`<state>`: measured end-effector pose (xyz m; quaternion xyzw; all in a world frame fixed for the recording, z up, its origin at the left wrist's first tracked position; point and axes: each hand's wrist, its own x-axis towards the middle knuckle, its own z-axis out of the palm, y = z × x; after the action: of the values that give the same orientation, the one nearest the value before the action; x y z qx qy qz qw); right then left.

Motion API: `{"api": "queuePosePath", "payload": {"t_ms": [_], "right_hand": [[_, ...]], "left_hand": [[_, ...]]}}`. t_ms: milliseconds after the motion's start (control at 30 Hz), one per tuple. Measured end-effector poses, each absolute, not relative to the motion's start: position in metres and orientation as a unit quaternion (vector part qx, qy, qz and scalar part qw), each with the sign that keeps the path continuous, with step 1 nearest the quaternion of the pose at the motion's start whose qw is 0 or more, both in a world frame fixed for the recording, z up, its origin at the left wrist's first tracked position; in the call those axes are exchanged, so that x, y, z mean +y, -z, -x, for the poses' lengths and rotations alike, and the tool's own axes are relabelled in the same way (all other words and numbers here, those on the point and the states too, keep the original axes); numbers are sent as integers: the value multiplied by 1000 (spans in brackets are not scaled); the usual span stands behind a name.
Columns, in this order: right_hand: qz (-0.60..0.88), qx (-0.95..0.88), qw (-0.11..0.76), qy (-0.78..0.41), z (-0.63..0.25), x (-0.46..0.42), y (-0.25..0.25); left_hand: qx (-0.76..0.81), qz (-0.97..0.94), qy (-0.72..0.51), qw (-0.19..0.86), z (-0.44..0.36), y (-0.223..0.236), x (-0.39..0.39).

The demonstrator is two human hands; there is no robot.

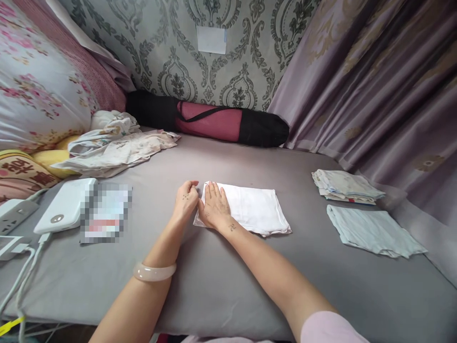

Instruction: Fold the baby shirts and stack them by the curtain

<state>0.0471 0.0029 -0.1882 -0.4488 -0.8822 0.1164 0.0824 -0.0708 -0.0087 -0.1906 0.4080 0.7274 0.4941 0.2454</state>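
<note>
Rests flat right hand [214, 206], fingers extended, on folded white cloth [255, 208]; curls left hand [186, 199] alongside, with grip indiscernible. Shows folded clothes [346, 186] rightward, rumpled clothes [124, 152] leftward.

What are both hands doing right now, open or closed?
Left hand: loosely curled beside the white cloth; can't tell if it grips anything.
Right hand: open, laid flat on the cloth.
</note>
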Motion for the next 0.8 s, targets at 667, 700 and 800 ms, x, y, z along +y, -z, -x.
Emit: {"api": "queuePosePath", "payload": {"t_ms": [667, 700, 800], "right_hand": [[405, -890, 119, -174, -47, -29, 178], [399, -890, 123, -182, -52, -26, 174], [409, -886, 154, -156, -73, -16, 166]], "left_hand": [[723, -426, -486, 242, 73, 189, -11], [721, -429, -486, 244, 72, 189, -11], [720, -446, -472, 244, 68, 188, -13]]}}
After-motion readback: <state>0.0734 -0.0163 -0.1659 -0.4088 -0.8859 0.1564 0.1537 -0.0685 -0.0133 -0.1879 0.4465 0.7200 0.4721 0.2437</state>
